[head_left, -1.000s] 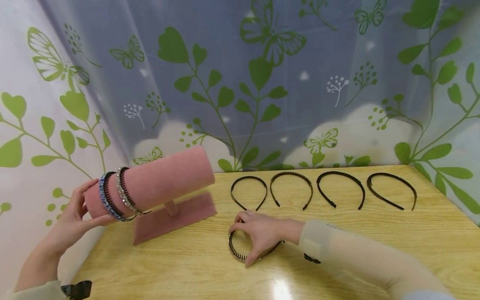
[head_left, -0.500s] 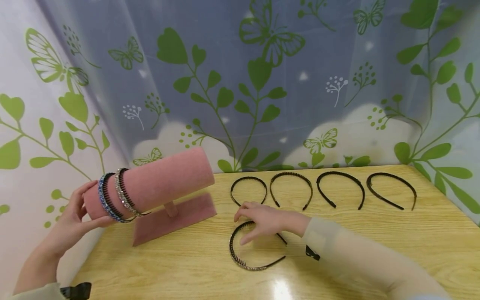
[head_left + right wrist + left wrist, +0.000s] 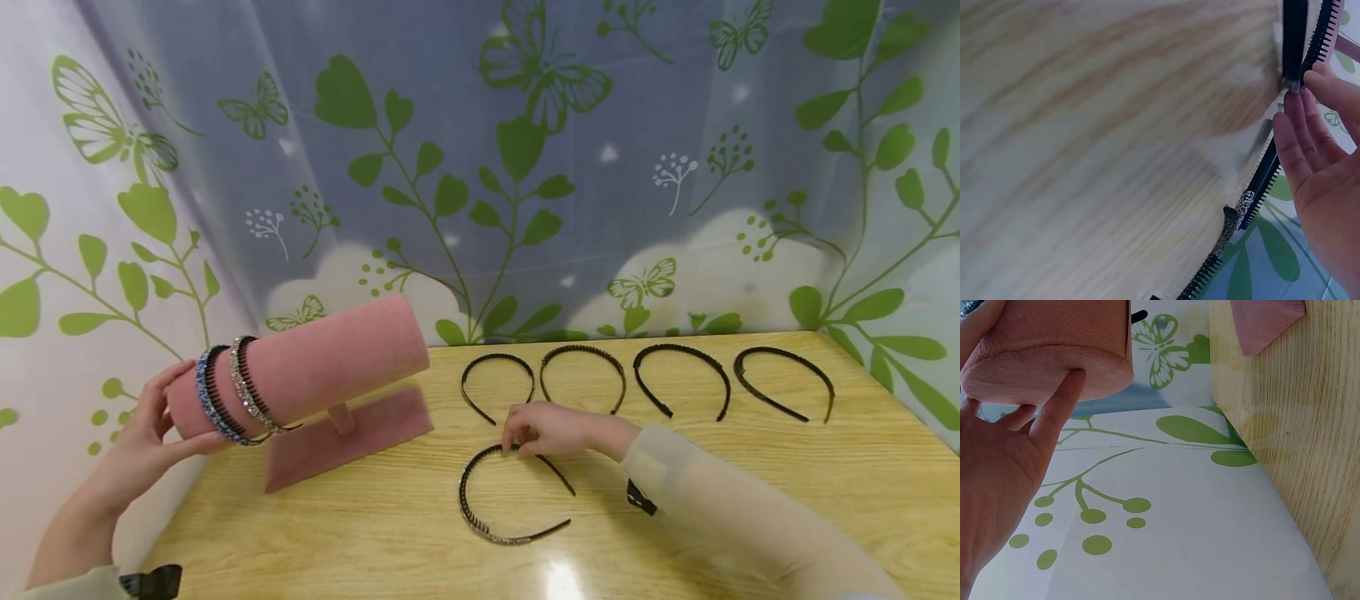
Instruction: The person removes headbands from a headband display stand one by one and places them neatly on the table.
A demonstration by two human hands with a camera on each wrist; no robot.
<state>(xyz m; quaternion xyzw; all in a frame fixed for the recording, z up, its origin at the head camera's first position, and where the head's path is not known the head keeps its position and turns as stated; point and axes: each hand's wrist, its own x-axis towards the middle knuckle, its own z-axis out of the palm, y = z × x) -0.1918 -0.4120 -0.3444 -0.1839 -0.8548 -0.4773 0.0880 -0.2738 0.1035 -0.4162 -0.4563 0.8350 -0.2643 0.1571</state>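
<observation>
A pink velvety headband stand (image 3: 341, 346) sits at the left, its roll lifted above a flat base. My left hand (image 3: 142, 437) grips the roll's near left end, fingers and thumb spread across it in the left wrist view. Near that end, a blue sparkly headband (image 3: 213, 396) and a silver sparkly headband (image 3: 247, 383) sit round the roll. On the table, a black toothed headband (image 3: 467, 504) with a glittery section lies with its tips to the right. My right hand (image 3: 555, 429) pinches its far side between thumb and fingers (image 3: 1297, 140).
Several dark headbands stretch in a row along the table's back, among them a thin one (image 3: 497, 357) and a far right one (image 3: 787, 358). A curtain (image 3: 600, 208) printed with leaves and butterflies hangs behind the wooden table (image 3: 360, 533).
My right hand first lets go of the near headband, which lies more spread out, then shifts right along it and pinches its far side. The left hand keeps its grip on the stand.
</observation>
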